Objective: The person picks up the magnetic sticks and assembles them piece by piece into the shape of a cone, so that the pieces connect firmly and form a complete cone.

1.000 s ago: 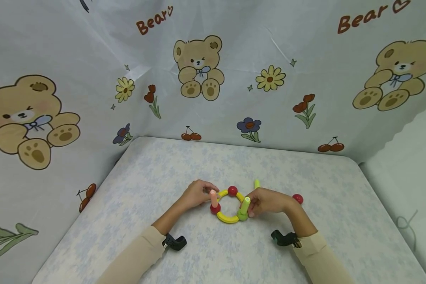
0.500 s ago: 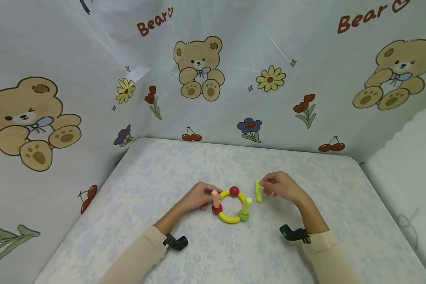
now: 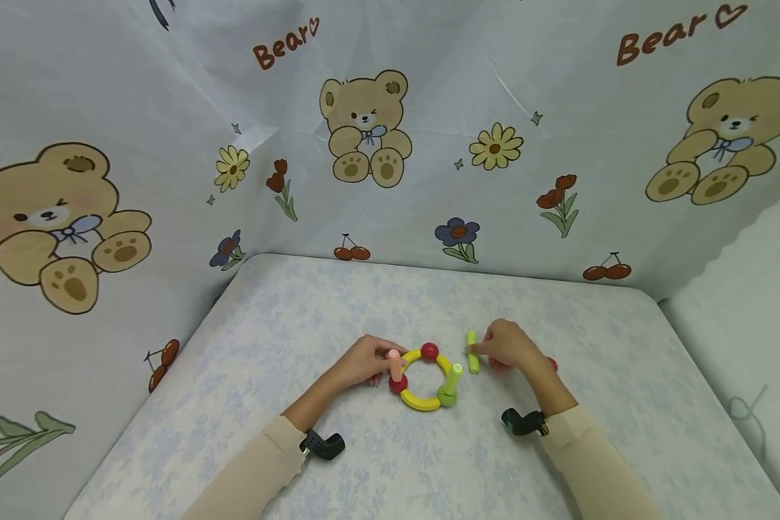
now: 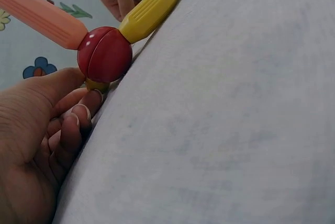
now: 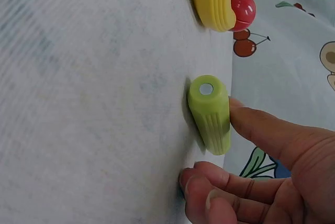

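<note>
My left hand (image 3: 364, 359) pinches a yellow curved rod beside a red ball (image 4: 106, 55) on the ring of magnetic building sticks and balls. Yellow curved rods (image 3: 420, 401) and balls form this ring on the table. An orange stick (image 3: 395, 366) stands up from that red ball, and a light green stick (image 3: 453, 379) from the green ball (image 3: 447, 396). Right of the ring lies a loose green stick (image 5: 210, 116). One outstretched digit of my right hand (image 3: 508, 344) reaches across the top of it, while the other fingers stay bent beside it, holding nothing.
Another red ball (image 3: 552, 364) peeks out behind my right wrist. At the ring's far side sits a red ball (image 3: 430, 352). A bear-print cloth (image 3: 422, 202) hangs behind the table (image 3: 396, 462), which has a pale patterned cover.
My right hand has left the ring's green ball, gone right and come down over the loose green stick. My left hand stays at the ring, which has shifted slightly right in the head view.
</note>
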`<state>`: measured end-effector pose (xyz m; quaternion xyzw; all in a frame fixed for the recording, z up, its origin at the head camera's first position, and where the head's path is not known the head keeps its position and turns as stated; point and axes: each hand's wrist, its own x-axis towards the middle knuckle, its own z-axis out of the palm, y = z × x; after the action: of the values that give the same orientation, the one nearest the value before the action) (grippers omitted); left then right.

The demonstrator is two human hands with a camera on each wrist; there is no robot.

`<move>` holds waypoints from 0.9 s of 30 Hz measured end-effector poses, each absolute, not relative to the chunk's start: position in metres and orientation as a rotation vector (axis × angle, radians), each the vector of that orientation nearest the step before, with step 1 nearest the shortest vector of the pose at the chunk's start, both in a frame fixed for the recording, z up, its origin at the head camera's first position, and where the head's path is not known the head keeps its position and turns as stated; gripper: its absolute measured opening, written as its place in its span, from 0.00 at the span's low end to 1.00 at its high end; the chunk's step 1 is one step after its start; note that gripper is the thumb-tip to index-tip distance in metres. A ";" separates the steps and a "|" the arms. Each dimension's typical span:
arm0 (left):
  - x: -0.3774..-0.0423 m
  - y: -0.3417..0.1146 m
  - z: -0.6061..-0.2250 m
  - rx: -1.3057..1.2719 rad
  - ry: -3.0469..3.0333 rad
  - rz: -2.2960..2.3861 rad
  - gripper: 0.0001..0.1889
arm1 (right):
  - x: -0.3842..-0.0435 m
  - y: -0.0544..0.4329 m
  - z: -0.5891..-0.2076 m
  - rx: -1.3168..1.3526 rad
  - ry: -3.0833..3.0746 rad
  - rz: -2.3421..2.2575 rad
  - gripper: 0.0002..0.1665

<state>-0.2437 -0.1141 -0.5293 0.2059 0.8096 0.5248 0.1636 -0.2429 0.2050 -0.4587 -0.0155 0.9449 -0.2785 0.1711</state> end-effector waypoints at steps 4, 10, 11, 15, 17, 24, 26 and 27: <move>-0.244 -0.114 -0.531 0.586 2.318 1.488 0.13 | -0.246 0.199 -0.460 -0.048 2.659 -0.769 0.22; -0.244 -0.113 -0.530 0.601 2.315 1.488 0.15 | -0.248 0.195 -0.461 -0.063 2.632 -0.790 0.19; -0.244 -0.113 -0.530 0.602 2.316 1.490 0.15 | -0.249 0.195 -0.461 -0.073 2.634 -0.803 0.18; -0.245 -0.113 -0.529 0.602 2.321 1.494 0.15 | -0.250 0.195 -0.458 -0.111 2.642 -0.869 0.16; -0.246 -0.113 -0.529 0.601 2.317 1.493 0.15 | -0.250 0.195 -0.457 -0.108 2.647 -0.911 0.16; -0.246 -0.113 -0.529 0.587 2.308 1.489 0.15 | -0.250 0.191 -0.452 -0.114 2.651 -1.026 0.15; -0.246 -0.113 -0.529 0.586 2.310 1.490 0.15 | -0.249 0.189 -0.451 -0.132 2.652 -1.057 0.15; -0.245 -0.113 -0.529 0.585 2.312 1.491 0.14 | -0.249 0.188 -0.450 -0.149 2.655 -1.068 0.15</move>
<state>-0.2453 -0.1132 -0.5293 0.2052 0.8109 0.5230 0.1638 -0.2491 0.1880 -0.4498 -0.0515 0.9177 -0.3690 0.1377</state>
